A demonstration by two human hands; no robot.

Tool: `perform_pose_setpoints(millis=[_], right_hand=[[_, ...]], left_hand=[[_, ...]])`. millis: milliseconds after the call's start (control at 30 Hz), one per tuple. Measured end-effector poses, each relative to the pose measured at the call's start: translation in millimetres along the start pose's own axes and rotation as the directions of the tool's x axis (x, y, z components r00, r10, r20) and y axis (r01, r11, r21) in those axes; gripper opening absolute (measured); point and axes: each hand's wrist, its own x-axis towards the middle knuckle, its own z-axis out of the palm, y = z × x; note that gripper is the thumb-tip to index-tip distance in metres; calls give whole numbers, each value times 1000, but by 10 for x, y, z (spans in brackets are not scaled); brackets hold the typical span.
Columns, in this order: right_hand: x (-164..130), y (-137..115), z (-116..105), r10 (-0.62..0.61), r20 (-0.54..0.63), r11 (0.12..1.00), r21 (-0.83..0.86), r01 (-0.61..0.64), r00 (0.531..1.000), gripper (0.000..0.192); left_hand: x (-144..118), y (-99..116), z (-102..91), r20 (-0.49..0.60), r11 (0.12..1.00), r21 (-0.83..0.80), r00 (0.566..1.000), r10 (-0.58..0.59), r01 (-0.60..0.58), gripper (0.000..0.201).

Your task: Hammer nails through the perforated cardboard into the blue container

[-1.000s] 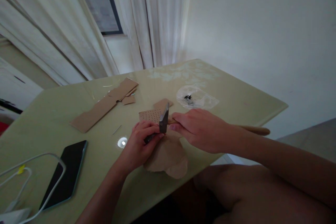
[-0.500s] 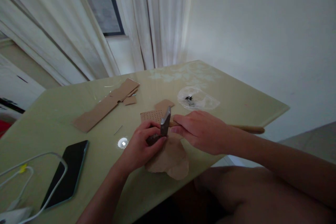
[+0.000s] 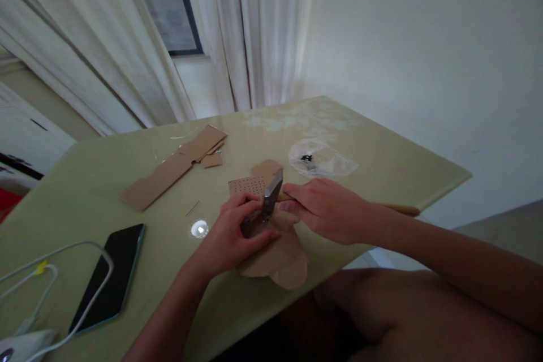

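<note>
My right hand [image 3: 328, 209] grips a hammer [image 3: 274, 191] by its wooden handle, close to the metal head. The handle runs back under my wrist and its end shows on the other side. The head is down against a brown cardboard piece [image 3: 275, 263] with a rounded, uneven outline, near the table's front edge. My left hand [image 3: 231, 235] lies on that piece, thumb and fingers spread on either side of the hammer head. Whatever is under the head is too small or hidden to make out. Just behind sits a cardboard piece with rows of small holes [image 3: 246, 185].
A long cardboard strip [image 3: 169, 175] with scraps lies at back left. A clear plastic bag [image 3: 324, 158] holds small black bits. Left are a thin metal pin [image 3: 192, 207], a small shiny round thing [image 3: 199, 229], a phone [image 3: 110, 277] and a white cable [image 3: 106, 254].
The hammer head has tilted a little to the right, and its handle end has dipped slightly. My left thumb has stretched out farther over the cardboard.
</note>
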Motion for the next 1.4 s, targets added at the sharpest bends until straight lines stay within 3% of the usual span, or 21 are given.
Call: perform_pose_setpoints(millis=[200,367,533,667,767,867,933,1000,1067,1100,1200,1400], right_hand=[[15,-20,22,33,111,998,-65,-26,993,34],[11,11,24,10,16,999,-36,-9,1000,34],[18,0,43,21,105,999,-48,-16,994,34],[-1,21,28,-7,79,992,-124,16,997,35],[-24,77,-41,26,15,995,-94,-25,1000,37],[-34,182,-97,145,-55,988,-45,-147,988,38],[-29,287,-87,232,-89,970,-50,-237,969,40],[-24,407,-36,318,-92,943,-71,-325,944,41],[-28,514,35,349,-60,932,-79,-353,935,42],[-37,554,69,346,-42,934,-76,-349,937,43],[-79,617,139,328,-25,943,-53,-329,944,43],[-164,651,175,307,7,951,-42,-307,952,42]], left_hand=[[-4,-5,17,-23,1000,30,1000,-4,4,36],[-10,-30,27,-20,1000,25,1000,13,-13,39],[-9,-10,29,-17,999,52,1000,-6,7,41],[-17,-9,16,-30,999,36,999,23,-21,46],[-2,-109,-65,-184,1000,-12,983,22,-25,45],[9,-317,-218,-423,983,6,892,-162,182,38],[-12,-476,-326,-517,879,224,816,-259,420,39],[-59,-613,-409,-534,626,489,776,-336,607,41],[-116,-712,-459,-514,417,591,721,-465,691,43],[-141,-748,-474,-492,364,617,703,-514,698,43],[-184,-812,-497,-428,319,676,707,-563,664,38],[-179,-897,-524,-404,298,705,711,-576,643,38]])
